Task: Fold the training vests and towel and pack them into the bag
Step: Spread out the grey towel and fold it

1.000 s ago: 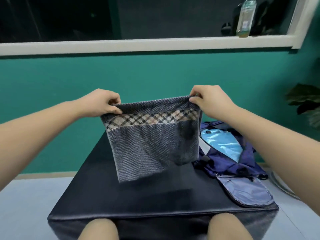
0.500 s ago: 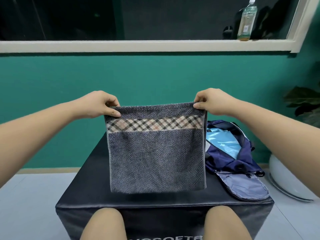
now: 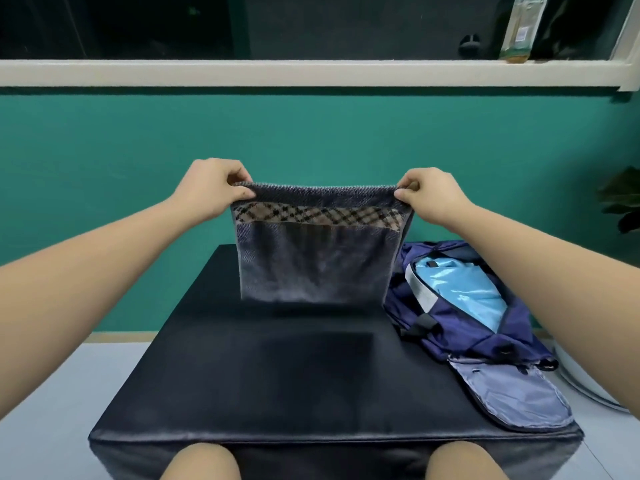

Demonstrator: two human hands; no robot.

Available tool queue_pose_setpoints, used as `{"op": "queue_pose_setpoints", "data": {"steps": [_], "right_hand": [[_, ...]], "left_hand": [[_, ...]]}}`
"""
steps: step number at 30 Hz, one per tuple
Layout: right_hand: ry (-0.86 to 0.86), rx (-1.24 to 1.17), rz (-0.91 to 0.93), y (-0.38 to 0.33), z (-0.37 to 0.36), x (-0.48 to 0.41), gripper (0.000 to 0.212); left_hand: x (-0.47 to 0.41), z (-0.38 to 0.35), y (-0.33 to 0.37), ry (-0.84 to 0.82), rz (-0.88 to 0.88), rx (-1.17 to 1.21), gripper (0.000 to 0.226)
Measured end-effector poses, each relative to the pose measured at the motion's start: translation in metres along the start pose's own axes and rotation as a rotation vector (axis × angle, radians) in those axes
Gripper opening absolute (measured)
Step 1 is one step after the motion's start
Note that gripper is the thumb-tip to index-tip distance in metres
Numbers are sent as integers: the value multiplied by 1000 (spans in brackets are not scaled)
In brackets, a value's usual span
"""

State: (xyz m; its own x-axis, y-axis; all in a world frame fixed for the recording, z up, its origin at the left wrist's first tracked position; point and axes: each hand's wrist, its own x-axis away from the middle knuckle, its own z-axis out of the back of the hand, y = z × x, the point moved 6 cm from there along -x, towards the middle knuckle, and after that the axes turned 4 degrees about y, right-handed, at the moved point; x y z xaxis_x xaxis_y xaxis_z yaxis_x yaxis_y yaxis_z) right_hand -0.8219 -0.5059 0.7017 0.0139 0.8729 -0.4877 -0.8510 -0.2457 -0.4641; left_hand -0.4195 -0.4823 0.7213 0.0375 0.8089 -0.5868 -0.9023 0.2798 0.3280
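A grey-blue towel (image 3: 315,268) with a plaid band near its top hangs folded in the air over the far half of the black padded block (image 3: 277,368). My left hand (image 3: 211,187) pinches its upper left corner, and my right hand (image 3: 431,195) pinches the upper right one. The towel's lower edge is blurred and hovers just above the block. A navy bag (image 3: 453,323) lies open on the block's right side, with light blue fabric (image 3: 460,292) showing inside and its grey-lined flap (image 3: 509,393) folded toward me.
A teal wall stands right behind the block. The white window ledge (image 3: 311,72) above carries a bottle (image 3: 521,32). A plant (image 3: 623,199) and a white round object (image 3: 581,379) sit at the right. My knees (image 3: 201,462) press against the block's near edge.
Both hands moved away from me and slightly inward with the towel. It swung from hanging over the block's near edge to over its far half, lower edge still moving.
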Motion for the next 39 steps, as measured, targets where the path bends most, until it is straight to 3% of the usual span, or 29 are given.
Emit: {"op": "queue_pose_setpoints", "data": {"steps": [5,10,17,25,30,35,39], "right_hand": [[31,-36,37,16,-20,32,11],[-129,-18,99,48,-78,116,7],[-515,27,157,92,-153,232,5],[-693,114,237,117,-184,286,10],[-663,117,215,109,-185,269,24],[-582,116,206,104,-204,232,10],[-566,136,160,107,-237,199,26]], "left_hand": [[40,-25,-9,-63,-16,4,14],[132,-84,-40,-274,-50,-46,20],[268,-160,-76,-562,-60,-48,27],[329,-176,-85,-734,16,127,19],[310,-175,-83,-704,60,131,16],[260,-188,-89,-513,50,114,3],[222,-219,-103,-468,90,68,28]]}}
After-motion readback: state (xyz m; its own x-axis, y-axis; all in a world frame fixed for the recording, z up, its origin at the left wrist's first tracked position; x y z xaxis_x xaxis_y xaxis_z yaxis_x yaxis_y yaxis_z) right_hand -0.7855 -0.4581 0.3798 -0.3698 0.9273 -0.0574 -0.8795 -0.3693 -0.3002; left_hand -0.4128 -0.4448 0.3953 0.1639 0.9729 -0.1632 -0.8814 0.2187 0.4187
